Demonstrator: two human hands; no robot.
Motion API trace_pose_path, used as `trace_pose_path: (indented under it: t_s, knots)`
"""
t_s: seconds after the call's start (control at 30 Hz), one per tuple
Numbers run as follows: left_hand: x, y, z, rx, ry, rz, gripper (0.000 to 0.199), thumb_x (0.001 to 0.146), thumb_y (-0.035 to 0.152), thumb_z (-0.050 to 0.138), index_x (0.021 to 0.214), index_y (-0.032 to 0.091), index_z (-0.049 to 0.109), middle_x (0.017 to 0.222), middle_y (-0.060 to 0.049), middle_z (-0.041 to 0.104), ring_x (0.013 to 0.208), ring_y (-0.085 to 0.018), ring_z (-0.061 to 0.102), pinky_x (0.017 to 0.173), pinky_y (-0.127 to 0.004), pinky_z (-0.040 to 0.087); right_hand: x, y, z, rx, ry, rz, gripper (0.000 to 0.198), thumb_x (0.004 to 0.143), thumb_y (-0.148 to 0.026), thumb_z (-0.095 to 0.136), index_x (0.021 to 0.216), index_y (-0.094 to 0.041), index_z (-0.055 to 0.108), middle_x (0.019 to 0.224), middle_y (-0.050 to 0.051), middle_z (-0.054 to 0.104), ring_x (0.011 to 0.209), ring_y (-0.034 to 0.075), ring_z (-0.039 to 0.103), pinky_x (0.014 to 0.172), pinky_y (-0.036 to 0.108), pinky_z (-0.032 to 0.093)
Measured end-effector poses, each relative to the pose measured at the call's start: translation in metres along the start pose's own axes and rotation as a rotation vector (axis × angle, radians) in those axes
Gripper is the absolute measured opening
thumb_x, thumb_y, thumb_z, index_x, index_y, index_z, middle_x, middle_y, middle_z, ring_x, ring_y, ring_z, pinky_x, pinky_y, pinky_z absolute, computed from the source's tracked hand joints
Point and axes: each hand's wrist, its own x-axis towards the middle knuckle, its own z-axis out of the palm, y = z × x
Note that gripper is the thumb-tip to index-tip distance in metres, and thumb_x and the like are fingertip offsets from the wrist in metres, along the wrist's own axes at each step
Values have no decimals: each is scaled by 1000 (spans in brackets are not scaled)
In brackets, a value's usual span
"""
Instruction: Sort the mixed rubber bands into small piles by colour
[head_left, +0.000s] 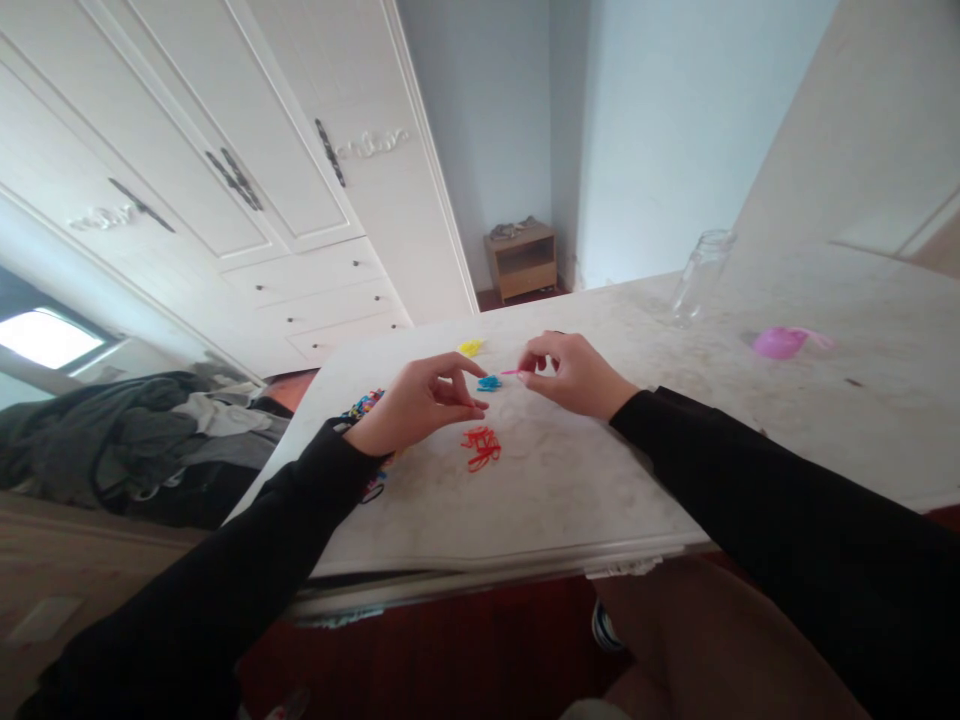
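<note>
My right hand (570,372) is closed in a pinch, thumb against fingers, on a small pink rubber band (511,372) that sticks out to the left. Opposite it, my left hand (424,398) has its index finger and thumb apart, with no object visible between them. Its index fingertip is close to a little pile of blue rubber bands (490,383); whether it touches them I cannot tell. Beyond lies a yellow bunch of rubber bands (472,347). Red rubber bands (482,447) lie nearer me. A mixed-colour heap of bands (366,403) is partly hidden behind my left hand and wrist.
A clear glass jar (703,278) stands upright toward the far right of the white table (555,500). Right of it lies a pink balloon-like thing (784,342). Dark clothes (150,440) are piled left of the table, and a white wardrobe (300,200) stands behind.
</note>
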Motion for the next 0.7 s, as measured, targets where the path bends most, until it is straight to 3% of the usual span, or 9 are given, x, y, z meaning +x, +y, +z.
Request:
trace_pose_path:
  t_s: [0.13,0.33,0.4,0.53,0.6,0.7]
  knots:
    - [-2,2,0,134,-145,72,30,81,29,85,104,15,72,86,-6,80,85,-21,80,82,-31,65,0,2,-2,-20,22,50,5,76,-16,67,72,-17,68,71,2,63,70,16,56,69,29,40]
    - [-4,14,-3,332,-279,212,14,88,28,76,97,18,77,97,-6,79,89,-18,73,87,-31,58,1,2,-5,-47,57,46,5,74,-15,65,70,-17,67,71,2,64,70,16,55,69,29,40]
    - [-4,16,-5,332,-318,238,19,87,30,77,102,18,77,103,-8,77,94,-19,72,90,-33,56,3,6,-10,-67,93,54,5,73,-15,64,70,-17,67,72,2,65,69,16,55,69,30,39]
    - [-4,13,-8,367,-450,260,54,73,42,91,120,21,74,117,-10,72,109,-25,67,100,-39,53,5,23,-30,-123,189,119,5,72,-17,64,69,-18,67,70,2,66,68,16,55,66,30,38]
    - [-4,12,-8,368,-469,259,52,76,42,89,121,21,74,115,-11,71,105,-24,67,98,-37,53,5,34,-44,-147,219,168,6,73,-19,65,67,-18,67,68,2,65,66,16,55,65,30,38]
    - [-5,11,-6,323,-469,250,34,86,33,81,117,19,75,109,-10,72,95,-19,68,90,-33,54,3,50,-61,-161,203,214,9,72,-22,66,64,-18,66,64,1,64,65,16,55,65,31,38]
